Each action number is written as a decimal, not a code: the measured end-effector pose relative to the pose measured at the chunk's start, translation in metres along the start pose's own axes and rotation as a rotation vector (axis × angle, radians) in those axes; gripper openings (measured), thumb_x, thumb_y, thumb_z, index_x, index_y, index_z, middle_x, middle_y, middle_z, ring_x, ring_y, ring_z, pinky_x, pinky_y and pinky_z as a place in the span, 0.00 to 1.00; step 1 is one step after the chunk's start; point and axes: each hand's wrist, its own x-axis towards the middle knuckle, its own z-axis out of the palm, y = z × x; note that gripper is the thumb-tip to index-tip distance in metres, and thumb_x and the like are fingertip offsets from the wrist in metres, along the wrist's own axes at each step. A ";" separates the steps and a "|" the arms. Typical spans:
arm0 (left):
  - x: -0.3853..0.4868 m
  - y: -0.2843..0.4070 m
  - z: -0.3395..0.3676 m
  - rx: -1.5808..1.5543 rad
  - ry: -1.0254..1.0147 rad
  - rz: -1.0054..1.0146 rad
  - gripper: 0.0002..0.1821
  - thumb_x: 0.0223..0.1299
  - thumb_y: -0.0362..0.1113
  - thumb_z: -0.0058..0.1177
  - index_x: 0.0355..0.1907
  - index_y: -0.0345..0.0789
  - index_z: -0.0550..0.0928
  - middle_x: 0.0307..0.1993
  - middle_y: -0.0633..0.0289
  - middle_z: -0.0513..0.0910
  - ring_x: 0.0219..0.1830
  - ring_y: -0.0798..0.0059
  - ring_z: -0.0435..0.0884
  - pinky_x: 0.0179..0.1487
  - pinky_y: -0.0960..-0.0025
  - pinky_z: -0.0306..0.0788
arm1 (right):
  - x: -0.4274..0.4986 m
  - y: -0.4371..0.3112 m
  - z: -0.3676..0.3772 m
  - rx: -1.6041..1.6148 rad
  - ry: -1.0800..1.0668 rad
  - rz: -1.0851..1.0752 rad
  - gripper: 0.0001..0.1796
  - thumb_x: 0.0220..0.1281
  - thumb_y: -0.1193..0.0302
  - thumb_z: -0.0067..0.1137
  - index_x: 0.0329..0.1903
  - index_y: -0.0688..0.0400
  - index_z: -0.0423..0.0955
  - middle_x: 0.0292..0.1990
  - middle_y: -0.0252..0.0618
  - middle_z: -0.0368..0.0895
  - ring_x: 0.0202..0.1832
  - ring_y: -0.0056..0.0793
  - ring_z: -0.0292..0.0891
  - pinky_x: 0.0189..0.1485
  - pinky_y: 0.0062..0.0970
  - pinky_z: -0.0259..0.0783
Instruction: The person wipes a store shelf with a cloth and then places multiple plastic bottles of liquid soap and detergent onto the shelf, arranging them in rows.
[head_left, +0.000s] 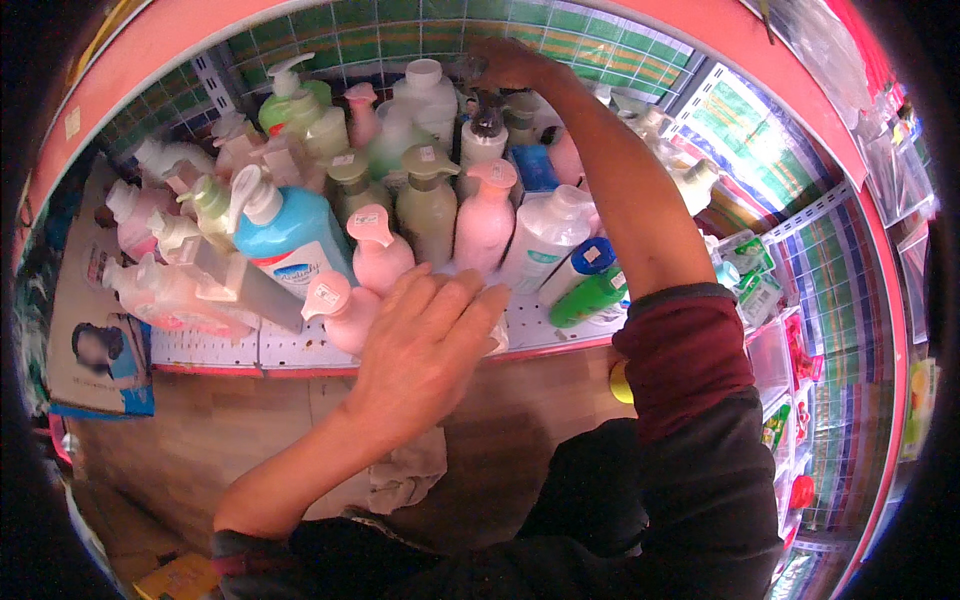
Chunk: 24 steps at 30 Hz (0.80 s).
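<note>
My left hand (427, 337) is at the shelf's front edge, over a white bottle that it mostly covers; its grip is hidden. Two pink pump bottles (379, 255) stand just left of it, and a taller pink pump bottle (486, 217) is behind. My right hand (506, 64) reaches to the back of the shelf, above a bottle with a dark pump (486, 124); whether it holds anything is unclear. A large blue pump bottle (300, 232) and olive-green pump bottles (426, 202) stand on the left and in the middle. A white bottle (547, 232) stands below my right forearm.
A perforated white shelf (315, 349) has a red front edge. A green bottle (585, 298) lies tilted near its right front. A carton (97, 315) is at the left. Plastic bins with small packages (757, 277) line the right side. A cloth (409, 472) hangs or lies below.
</note>
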 end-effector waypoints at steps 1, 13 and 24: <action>0.000 0.000 0.001 -0.002 0.004 -0.001 0.27 0.41 0.30 0.65 0.50 0.35 0.78 0.47 0.56 0.76 0.46 0.54 0.75 0.52 0.53 0.70 | 0.003 0.001 0.003 -0.031 0.015 0.019 0.42 0.48 0.53 0.66 0.66 0.58 0.67 0.59 0.55 0.74 0.62 0.53 0.69 0.66 0.42 0.64; -0.001 0.001 0.001 0.014 -0.007 0.009 0.30 0.39 0.30 0.67 0.52 0.36 0.78 0.47 0.56 0.76 0.48 0.52 0.74 0.52 0.52 0.70 | 0.009 0.014 0.024 0.196 0.208 0.072 0.49 0.43 0.50 0.70 0.69 0.58 0.64 0.58 0.55 0.75 0.59 0.49 0.73 0.64 0.40 0.67; -0.001 0.000 0.002 0.024 0.001 0.025 0.23 0.46 0.28 0.58 0.50 0.32 0.78 0.47 0.55 0.76 0.45 0.59 0.75 0.58 0.53 0.68 | -0.060 0.007 -0.011 0.111 -0.230 0.091 0.36 0.42 0.63 0.66 0.60 0.59 0.72 0.54 0.53 0.77 0.56 0.49 0.74 0.58 0.40 0.70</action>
